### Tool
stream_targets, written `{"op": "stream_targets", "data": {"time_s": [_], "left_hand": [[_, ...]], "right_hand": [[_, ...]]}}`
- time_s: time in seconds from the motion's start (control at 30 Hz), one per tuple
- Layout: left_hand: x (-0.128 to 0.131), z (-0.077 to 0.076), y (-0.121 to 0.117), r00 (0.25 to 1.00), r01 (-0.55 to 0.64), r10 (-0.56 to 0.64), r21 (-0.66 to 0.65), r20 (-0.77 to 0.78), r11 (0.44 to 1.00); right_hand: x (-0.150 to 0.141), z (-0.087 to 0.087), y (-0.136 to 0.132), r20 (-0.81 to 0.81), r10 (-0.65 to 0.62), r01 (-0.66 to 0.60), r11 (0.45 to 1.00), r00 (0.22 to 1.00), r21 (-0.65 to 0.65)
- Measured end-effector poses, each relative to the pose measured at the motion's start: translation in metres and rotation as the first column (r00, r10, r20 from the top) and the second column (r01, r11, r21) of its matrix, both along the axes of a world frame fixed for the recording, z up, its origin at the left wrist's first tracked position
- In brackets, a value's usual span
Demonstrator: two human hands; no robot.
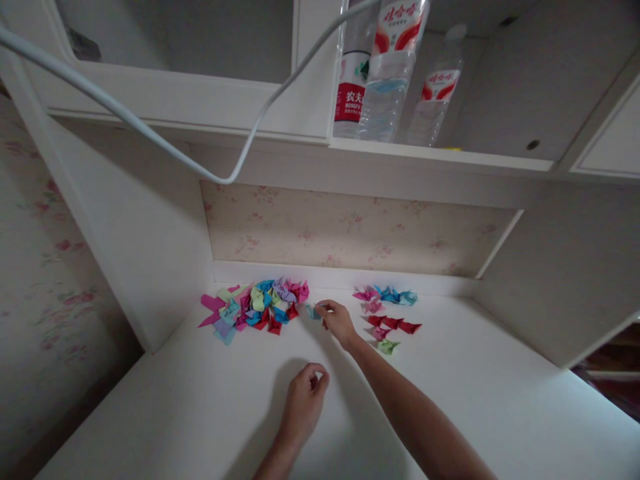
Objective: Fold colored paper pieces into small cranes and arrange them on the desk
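My right hand (337,321) reaches over the white desktop, thumb and fingers pinched on a pale teal origami piece (313,311). The piece is small and partly hidden by my fingertips, so its exact shape is unclear. Just left of it lies a heaped pile of colourful folded origami papers (257,301), in pink, red, blue, green and purple. Closer to me, my left hand (306,395) hovers above or rests on the desktop with its fingers curled toward the thumb; nothing shows in it. To the right of my right hand, red origami pieces (395,324) lie in a row.
Beside the red row sit a green origami piece (388,347), pink ones (367,293) and blue ones (395,295). A shelf with plastic water bottles (387,93) overhangs the white desktop (475,387). A white bent rod or cable (165,148) crosses the upper left.
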State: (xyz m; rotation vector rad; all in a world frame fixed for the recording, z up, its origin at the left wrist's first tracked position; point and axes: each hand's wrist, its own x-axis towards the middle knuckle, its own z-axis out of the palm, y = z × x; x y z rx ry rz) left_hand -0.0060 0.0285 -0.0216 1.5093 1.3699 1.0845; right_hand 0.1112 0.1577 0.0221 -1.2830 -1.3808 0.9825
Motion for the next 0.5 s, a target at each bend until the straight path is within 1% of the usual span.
{"op": "stream_targets", "data": {"time_s": [0.1,0.17,0.2,0.27,0.37,0.43,0.5], "left_hand": [[-0.002,-0.001,0.002,0.995,-0.085,0.085,-0.002,0.046,0.996],[-0.002,0.000,0.002,0.991,-0.096,0.101,-0.065,0.086,0.993],[-0.001,0.000,0.001,0.991,-0.083,0.093,-0.099,0.100,0.992],[0.001,0.002,-0.002,0.992,-0.037,0.052,-0.129,0.118,0.991],[0.004,0.003,-0.007,0.991,0.023,-0.013,-0.080,0.131,0.997],[0.005,0.003,-0.008,0.991,0.028,-0.019,-0.065,0.130,0.998],[0.004,0.001,-0.008,0.992,0.015,-0.005,-0.078,0.126,0.997]], "right_hand": [[0.005,0.007,-0.034,-0.028,0.005,-0.005,1.000,1.000,0.011],[0.008,0.008,-0.060,-0.077,0.011,-0.011,1.000,0.997,0.009],[0.009,0.007,-0.074,-0.118,0.014,-0.013,1.000,0.993,0.006],[0.010,0.002,-0.099,-0.202,0.002,-0.004,1.000,0.979,-0.013],[0.014,-0.011,-0.127,-0.275,-0.038,0.021,0.998,0.961,-0.062],[0.016,-0.020,-0.137,-0.289,-0.058,0.035,0.996,0.956,-0.084],[0.018,-0.027,-0.142,-0.276,-0.053,0.032,0.996,0.960,-0.082]]}}
